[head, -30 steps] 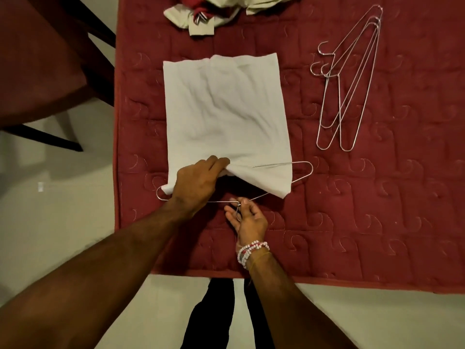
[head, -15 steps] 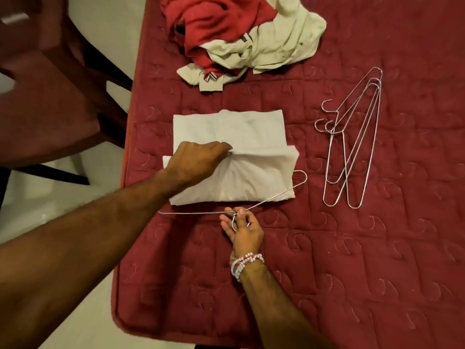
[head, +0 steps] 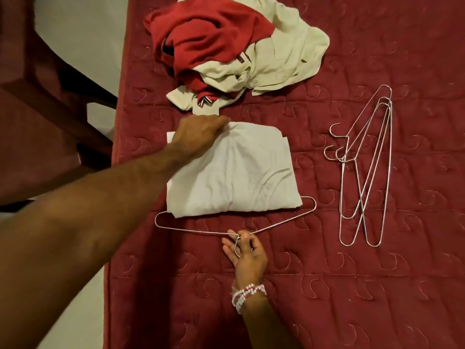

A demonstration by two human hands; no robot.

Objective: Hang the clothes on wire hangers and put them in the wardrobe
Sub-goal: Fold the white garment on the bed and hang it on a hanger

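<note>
Head view: at frame centre the left hand [head: 198, 138] grips the far edge of the folded white garment [head: 241, 177], whose near fold covers the wire hanger [head: 281, 221] bar. Below, the right hand [head: 247, 258] pinches that hanger's hook on the red quilt [head: 327, 285].

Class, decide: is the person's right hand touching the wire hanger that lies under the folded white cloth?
Touching. The head view shows the right hand pinching the wire hanger at the base of its hook, below the white cloth.

Dim warm indoor light, soft shadows, slight motion blur, wide-angle bending at the edges
</note>
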